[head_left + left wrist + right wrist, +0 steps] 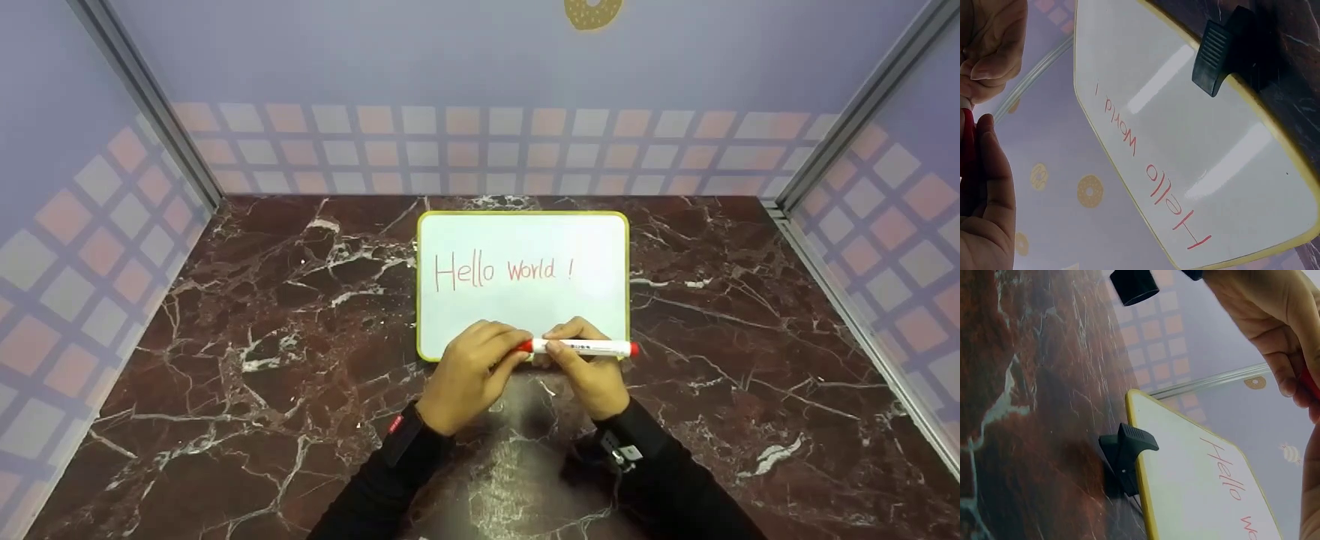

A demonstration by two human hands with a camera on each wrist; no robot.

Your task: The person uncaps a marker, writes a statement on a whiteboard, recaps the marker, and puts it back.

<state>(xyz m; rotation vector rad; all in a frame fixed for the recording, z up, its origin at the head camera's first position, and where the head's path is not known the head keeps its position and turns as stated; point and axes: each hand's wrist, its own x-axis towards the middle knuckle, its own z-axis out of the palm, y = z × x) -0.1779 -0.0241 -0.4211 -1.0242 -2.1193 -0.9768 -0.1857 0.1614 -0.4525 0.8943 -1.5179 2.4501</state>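
A white marker (589, 346) with red ends lies level between both hands, over the lower edge of a whiteboard (480, 315). My left hand (471, 367) pinches the red cap (968, 143) at the marker's left end. The white barrel is gripped by my right hand (592, 379), thumb along its near side. Red handwriting (502, 271) on the board reads "Hello World !". A black clip (1211, 59) sits on the board's near edge in both wrist views; from the head view the hands hide it.
The yellow-framed board stands on a dark red marbled tabletop (225, 390). Checkered lilac walls (360, 142) enclose the back and both sides, with metal strips (862, 105) at the corners.
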